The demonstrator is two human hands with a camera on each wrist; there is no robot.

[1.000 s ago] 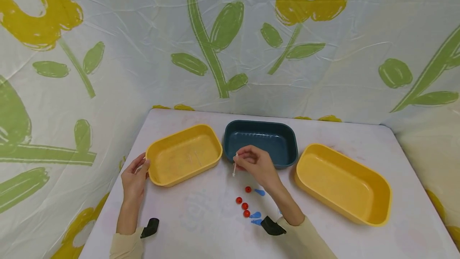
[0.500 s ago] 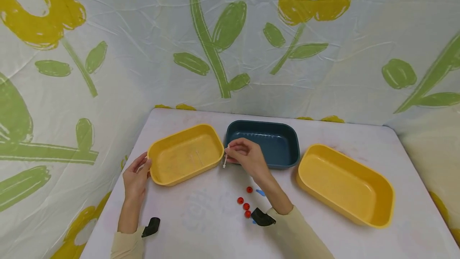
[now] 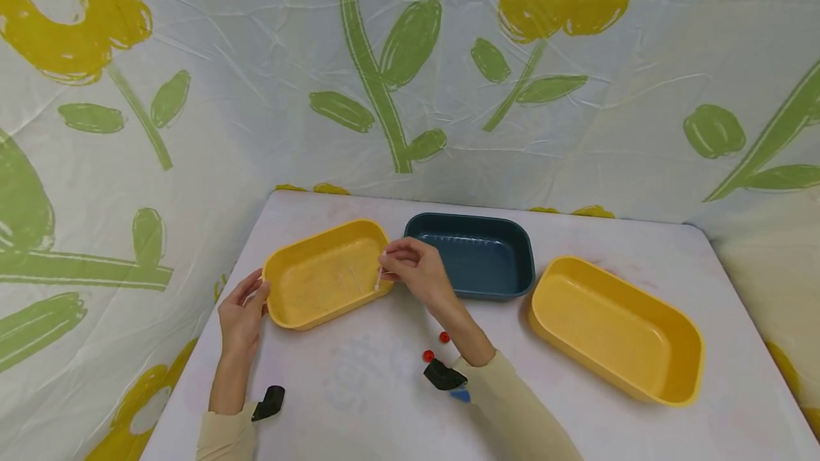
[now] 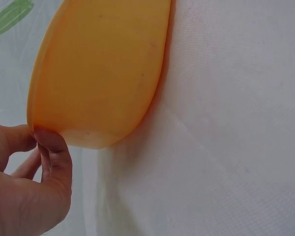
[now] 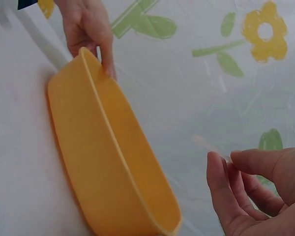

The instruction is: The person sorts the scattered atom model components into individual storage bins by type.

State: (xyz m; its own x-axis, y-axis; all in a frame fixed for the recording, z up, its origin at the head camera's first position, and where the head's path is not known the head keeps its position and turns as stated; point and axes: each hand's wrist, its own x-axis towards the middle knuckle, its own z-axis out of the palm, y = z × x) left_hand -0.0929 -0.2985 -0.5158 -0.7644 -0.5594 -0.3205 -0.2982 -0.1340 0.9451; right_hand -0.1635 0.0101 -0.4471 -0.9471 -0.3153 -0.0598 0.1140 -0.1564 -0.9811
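Note:
My left hand (image 3: 240, 320) pinches the near-left rim of the left yellow bin (image 3: 301, 290), thumb and fingers on either side of it in the left wrist view. Inside that bin lie several thin, pale sticks (image 3: 352, 281). Over the bin's right end, my right hand (image 3: 419, 274) holds another thin whitish stick (image 3: 379, 277) between thumb and fingertips. The stick hangs downward and has a small knobbed lower end. Blurred, the same stick (image 5: 209, 144) shows past the fingertips in the right wrist view.
A dark blue bin (image 3: 493, 269) stands behind the right hand, and a second yellow bin (image 3: 608, 326) sits to the right. Red beads (image 3: 445, 337) and a blue piece (image 3: 460, 395) lie on the table, partly covered by the right forearm. A flower-printed cloth (image 3: 269, 91) hangs around.
My right hand has moved left with the stick, from in front of the dark blue bin to over the left yellow bin. The left hand stays on the rim.

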